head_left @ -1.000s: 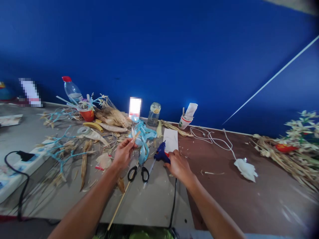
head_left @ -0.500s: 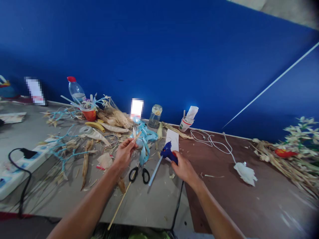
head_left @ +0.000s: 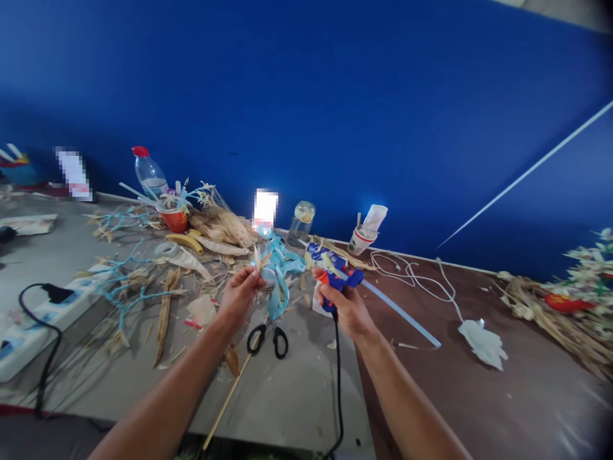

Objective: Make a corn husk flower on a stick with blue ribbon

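Pinched in the fingers of my left hand (head_left: pixel 241 294) is a small pale husk flower (head_left: pixel 259 260), its petals pointing up. My right hand (head_left: pixel 349 306) is wrapped round the handle of a blue glue gun (head_left: pixel 338 275) with an orange trigger. The gun's nozzle points left and away from me, and a long glue stick (head_left: pixel 402 313) sticks out of its back. Light blue ribbon (head_left: pixel 280 265) lies just beyond and right of the flower. Black-handled scissors (head_left: pixel 268 338) rest between my forearms, their blades partly under the ribbon.
A white power strip (head_left: pixel 52 326) and blue-wrapped stems (head_left: pixel 122 294) lie at left. Behind stand a red cup (head_left: pixel 175 221), a plastic bottle (head_left: pixel 149 174), a glass jar (head_left: pixel 301 223) and a white cup (head_left: pixel 360 243). A white cable (head_left: pixel 407 278) and dried stalks (head_left: pixel 541 319) lie at right.
My right hand has lifted the glue gun off the white card and turned it, so its nozzle now points left and its glue stick right. My left hand has stayed almost still.
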Demonstrator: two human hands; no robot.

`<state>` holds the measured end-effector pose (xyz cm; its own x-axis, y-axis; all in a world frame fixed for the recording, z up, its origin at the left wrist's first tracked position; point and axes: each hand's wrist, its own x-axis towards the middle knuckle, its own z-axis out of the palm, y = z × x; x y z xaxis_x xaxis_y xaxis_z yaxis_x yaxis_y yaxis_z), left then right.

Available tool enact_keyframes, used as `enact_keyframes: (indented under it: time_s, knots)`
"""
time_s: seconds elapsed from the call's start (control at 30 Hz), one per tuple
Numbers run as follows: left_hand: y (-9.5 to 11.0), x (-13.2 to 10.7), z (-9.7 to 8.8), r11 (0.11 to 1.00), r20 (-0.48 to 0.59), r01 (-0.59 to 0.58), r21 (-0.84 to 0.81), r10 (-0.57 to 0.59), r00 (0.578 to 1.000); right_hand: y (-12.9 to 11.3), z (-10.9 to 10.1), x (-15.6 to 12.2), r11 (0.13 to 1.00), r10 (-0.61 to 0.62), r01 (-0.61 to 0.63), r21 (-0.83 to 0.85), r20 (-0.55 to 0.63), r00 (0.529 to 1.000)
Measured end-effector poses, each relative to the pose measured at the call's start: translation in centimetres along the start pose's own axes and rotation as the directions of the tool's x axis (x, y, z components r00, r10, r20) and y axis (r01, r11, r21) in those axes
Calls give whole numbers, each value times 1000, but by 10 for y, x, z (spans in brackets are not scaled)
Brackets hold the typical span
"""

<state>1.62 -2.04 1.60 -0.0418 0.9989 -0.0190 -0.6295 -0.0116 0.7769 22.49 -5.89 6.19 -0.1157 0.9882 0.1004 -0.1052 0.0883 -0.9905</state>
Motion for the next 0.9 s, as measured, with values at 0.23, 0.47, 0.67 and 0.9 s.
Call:
enact_keyframes:
  time_s: [0.23,0.47,0.67,0.9]
  knots:
    - [3,0,-4,1000,-40,-19,11,19,999,27,31,-6,933,-62,95,-347,104,993]
    - [4,2,-2,999,-64,-14,42,16,998,27,33,-6,844,-231,304,-442,212,950]
    - [6,0,2,997,-68,-19,69,24,997,34,38,-5,788,-313,412,-458,277,908]
    - [6,-1,3,998,-61,-17,55,20,998,35,38,-5,759,-344,436,-484,271,899]
